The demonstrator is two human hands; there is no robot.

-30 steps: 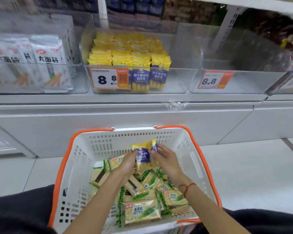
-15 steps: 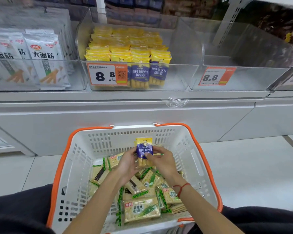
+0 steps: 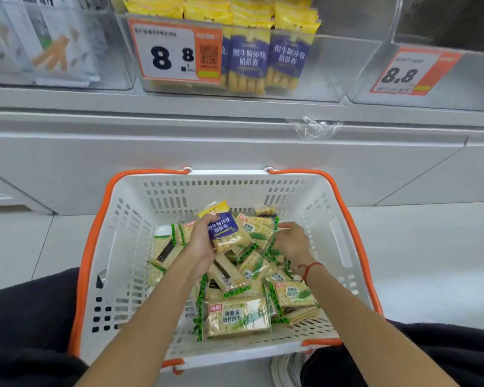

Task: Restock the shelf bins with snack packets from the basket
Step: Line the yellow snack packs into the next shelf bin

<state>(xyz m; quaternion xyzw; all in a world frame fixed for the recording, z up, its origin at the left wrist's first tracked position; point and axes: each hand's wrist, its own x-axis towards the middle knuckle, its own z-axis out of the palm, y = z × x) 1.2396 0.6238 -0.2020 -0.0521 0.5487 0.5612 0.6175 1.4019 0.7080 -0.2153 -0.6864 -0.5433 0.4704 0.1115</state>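
a yellow-and-blue packet [image 3: 223, 229] was gripped by the left hand [image 3: 203, 241] over the white basket [image 3: 129, 247], while green cracker packets [image 3: 259, 261] were touched by the right hand [image 3: 292, 243].

A pale tiled floor [image 3: 419, 247] is seen below a white shelf unit [image 3: 179, 152], whose base panel is plain. 2 orange-edged price tags [image 3: 176, 51] are fixed along the shelf front. A scrap of clear plastic [image 3: 315, 127] is caught under the ledge.
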